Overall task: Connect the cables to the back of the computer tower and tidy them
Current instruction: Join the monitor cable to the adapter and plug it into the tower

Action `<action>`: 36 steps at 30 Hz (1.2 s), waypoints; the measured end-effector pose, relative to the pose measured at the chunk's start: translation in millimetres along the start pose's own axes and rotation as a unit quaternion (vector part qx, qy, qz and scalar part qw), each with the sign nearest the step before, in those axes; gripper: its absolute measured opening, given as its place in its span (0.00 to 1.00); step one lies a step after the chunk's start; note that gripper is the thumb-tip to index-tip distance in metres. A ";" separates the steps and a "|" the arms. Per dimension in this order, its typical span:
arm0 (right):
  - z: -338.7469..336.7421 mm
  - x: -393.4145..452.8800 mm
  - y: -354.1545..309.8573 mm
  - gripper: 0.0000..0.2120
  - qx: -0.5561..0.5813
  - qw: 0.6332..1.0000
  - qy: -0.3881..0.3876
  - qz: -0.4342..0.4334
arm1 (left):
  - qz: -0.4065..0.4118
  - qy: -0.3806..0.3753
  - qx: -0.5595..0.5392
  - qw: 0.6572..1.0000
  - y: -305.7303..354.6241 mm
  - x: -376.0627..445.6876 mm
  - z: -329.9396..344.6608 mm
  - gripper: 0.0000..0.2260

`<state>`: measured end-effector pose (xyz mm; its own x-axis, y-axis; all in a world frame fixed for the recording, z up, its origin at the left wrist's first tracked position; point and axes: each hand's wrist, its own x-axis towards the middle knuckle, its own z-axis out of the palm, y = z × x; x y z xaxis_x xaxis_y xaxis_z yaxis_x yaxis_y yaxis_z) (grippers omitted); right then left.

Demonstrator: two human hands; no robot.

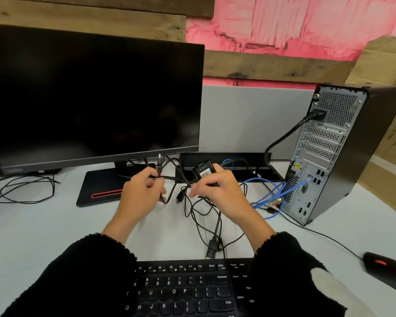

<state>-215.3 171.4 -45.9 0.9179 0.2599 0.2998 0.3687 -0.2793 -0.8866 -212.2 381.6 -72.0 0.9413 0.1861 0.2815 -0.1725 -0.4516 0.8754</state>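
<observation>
While both hands work a knot of leads at centre, the white desk (44, 225) carries the following, largest first. Monitor (94, 97): black, screen dark, standing at the left rear on a flat black base with a red stripe. Computer tower (343, 152): black case, upright at the right rear, its perforated metal back panel turned toward the person. Power cord (281, 138): thick, black, plugged into the upper socket of that panel and curving down behind the desk's cable tray (226, 157). Keyboard (188, 289): black, at the near edge, partly covered by the person's black sleeves. Blue network cable (272, 195): plugged into a port low on the tower's back panel, the slack looped on the desk just beside the tower. Black cables (204, 216): several thin leads tangled on the desk between the monitor base and the tower, one flat-headed plug lying just behind the keyboard. Mouse (380, 264): black with a red wheel, at the near right. Small black adapter (204, 171): labelled box, raised off the desk. Left hand (142, 193): fingers curled round a bunch of the black cables, one plug standing up above the fist. Right hand (217, 191): fingers curled, gripping the adapter and pinching a cable at the fingertips.
</observation>
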 end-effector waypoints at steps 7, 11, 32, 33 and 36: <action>-2.4 -6.6 -0.9 0.08 -0.043 0.998 0.020 0.044 | -0.070 -0.058 -0.236 0.967 12.1 -6.8 -3.8 0.12; -3.1 -11.3 2.0 0.09 -0.106 0.992 0.013 0.072 | -0.005 0.062 -0.107 0.992 11.3 -4.6 3.9 0.15; -16.4 -14.3 -18.4 0.19 -0.044 0.927 0.358 -0.102 | 0.221 0.146 -0.143 0.954 26.5 -13.2 -5.0 0.14; -15.1 -14.6 -19.8 0.21 -0.042 0.932 0.338 -0.120 | 0.247 0.138 -0.118 0.952 30.3 -16.5 -3.4 0.14; -9.1 -15.8 -23.4 0.22 0.013 0.961 0.251 -0.115 | 0.308 0.107 -0.018 0.945 34.7 -22.3 7.4 0.14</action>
<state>-237.1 165.4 -26.7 0.7700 -0.1694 0.6151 0.5722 -0.2432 -0.7833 -237.0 355.4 -50.8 0.5802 0.0716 0.8113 -0.6820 -0.5017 0.5321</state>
